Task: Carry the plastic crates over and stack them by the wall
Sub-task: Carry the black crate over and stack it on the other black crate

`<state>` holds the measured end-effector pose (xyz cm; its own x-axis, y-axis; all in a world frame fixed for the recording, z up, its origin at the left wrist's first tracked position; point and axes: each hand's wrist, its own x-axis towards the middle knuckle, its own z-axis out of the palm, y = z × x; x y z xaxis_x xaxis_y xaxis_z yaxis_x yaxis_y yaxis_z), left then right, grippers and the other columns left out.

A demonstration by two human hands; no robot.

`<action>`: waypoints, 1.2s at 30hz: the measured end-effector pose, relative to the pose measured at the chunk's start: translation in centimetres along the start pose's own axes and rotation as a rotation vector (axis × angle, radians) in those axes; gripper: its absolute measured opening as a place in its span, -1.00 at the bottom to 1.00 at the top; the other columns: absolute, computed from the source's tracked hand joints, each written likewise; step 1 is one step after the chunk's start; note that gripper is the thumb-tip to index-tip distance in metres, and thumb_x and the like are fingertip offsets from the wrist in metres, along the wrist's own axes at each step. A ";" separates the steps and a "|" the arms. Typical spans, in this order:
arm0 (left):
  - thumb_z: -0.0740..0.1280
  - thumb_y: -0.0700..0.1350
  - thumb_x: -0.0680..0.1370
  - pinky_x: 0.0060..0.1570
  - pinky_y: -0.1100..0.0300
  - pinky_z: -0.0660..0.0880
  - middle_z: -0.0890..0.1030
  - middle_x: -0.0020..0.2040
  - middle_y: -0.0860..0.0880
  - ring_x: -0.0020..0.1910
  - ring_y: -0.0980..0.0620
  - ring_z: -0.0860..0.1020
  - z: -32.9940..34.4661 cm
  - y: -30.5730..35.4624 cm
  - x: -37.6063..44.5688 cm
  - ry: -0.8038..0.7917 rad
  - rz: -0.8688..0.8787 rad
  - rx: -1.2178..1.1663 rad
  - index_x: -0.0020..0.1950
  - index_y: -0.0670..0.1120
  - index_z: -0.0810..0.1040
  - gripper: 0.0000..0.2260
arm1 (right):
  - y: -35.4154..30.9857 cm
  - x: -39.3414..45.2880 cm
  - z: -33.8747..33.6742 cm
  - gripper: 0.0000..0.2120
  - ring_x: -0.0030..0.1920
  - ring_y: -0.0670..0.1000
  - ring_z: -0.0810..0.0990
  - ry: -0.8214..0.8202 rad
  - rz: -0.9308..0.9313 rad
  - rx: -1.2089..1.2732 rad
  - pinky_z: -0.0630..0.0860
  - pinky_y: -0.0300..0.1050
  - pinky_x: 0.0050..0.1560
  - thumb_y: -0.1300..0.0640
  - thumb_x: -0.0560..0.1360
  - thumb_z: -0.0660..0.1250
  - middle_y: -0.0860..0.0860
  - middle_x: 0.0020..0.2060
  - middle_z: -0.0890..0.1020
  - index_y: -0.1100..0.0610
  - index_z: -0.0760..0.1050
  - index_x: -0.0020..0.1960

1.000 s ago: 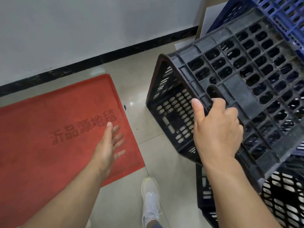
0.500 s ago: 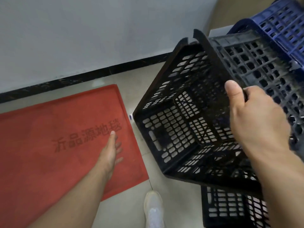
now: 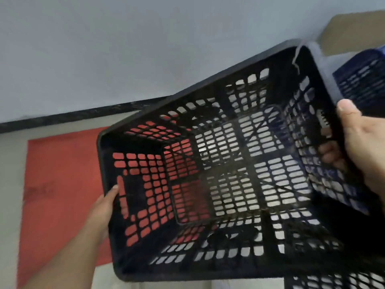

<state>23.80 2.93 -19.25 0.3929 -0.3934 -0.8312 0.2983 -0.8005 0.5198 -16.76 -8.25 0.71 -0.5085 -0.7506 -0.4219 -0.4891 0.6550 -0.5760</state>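
A black perforated plastic crate [image 3: 225, 265] fills the middle of the view, its open top turned toward me and its bottom grid seen from inside. My right hand [image 3: 362, 144] grips its right rim, thumb on top and fingers showing through the holes. At the crate's left end my left hand [image 3: 102, 207] holds the wall, thumb on the rim; its fingers are hidden behind the crate. A blue crate [image 3: 360, 80] stands behind at the right, and the top of another black crate [image 3: 337, 283] shows at the bottom right.
A red doormat [image 3: 62, 184] lies on the pale tiled floor [image 3: 12, 142] at the left, below the crate. A white wall [image 3: 125, 49] with a black skirting strip [image 3: 62, 116] runs across the back. A brown surface [image 3: 354, 32] sits at the top right.
The crate has swung down and left, turning its open top toward me. My left hand has risen from over the mat and taken hold of the crate's left end. The view has tilted up.
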 end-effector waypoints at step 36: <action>0.34 -0.12 0.54 -0.04 0.07 0.53 0.62 -0.16 -0.13 -0.22 -0.04 0.57 -62.0 -14.5 -10.6 0.931 -0.064 -0.722 0.02 -0.21 0.58 -0.83 | -22.3 -47.3 52.5 -0.81 -0.36 0.05 0.49 -0.631 -0.627 -0.355 0.48 -0.04 -0.20 0.14 0.61 0.09 0.10 -0.33 0.53 0.14 0.47 0.01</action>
<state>69.24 46.70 -5.75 0.7532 0.3590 -0.5512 0.6463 -0.2479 0.7217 55.42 8.07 -3.23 0.3432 -0.8143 -0.4681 -0.7815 0.0288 -0.6232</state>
